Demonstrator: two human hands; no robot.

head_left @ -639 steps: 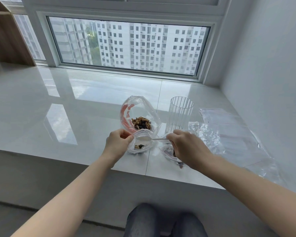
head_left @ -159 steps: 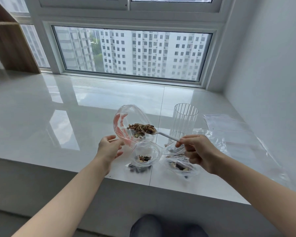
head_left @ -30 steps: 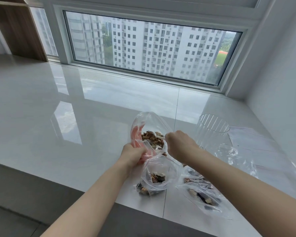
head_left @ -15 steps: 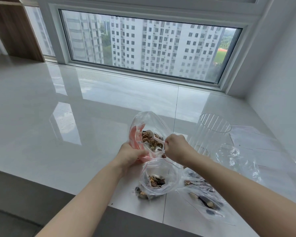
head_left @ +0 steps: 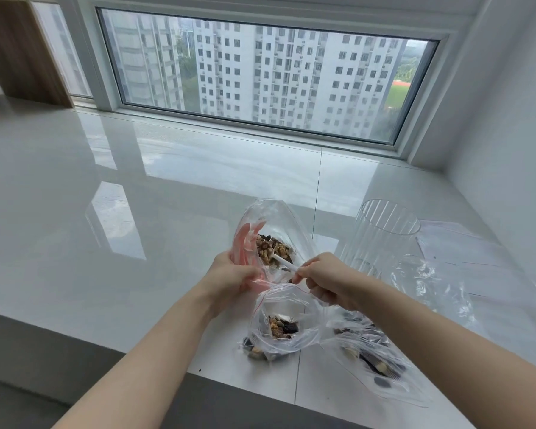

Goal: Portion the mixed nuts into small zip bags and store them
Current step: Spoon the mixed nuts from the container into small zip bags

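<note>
The tall, clear ribbed plastic canister (head_left: 381,239) stands empty at the right, stiff and light; it looks like the likely store for the finished bags and could be taken round its wall. Right of it lies a crumpled heap of clear spare plastic bags (head_left: 440,274), limp and slippery. Near the middle, the large clear supply bag with pink print (head_left: 270,224) slumps open on the glossy white stone sill (head_left: 106,243), the mixed nuts (head_left: 271,247) heaped inside. The left hand (head_left: 232,280) grips its pink-printed near edge, holding the mouth up. The film is soft and will fold shut unless pinched at the rim.

Nearer, a small clear zip bag with a red seal line (head_left: 279,323) stands open with a little heap of nuts in the bottom; at the near right a second filled small zip bag (head_left: 375,363) lies flat. Both are light and floppy, and are best held at the zip strip, since the nuts shift loosely.

The right hand (head_left: 325,280) pinches the handle of a small white plastic spoon (head_left: 279,261), its bowl among the nuts in the supply bag. The spoon is stiff and shallow, so a heaped load could spill.

The pink print is too crumpled to read; no other writing shows.
</note>
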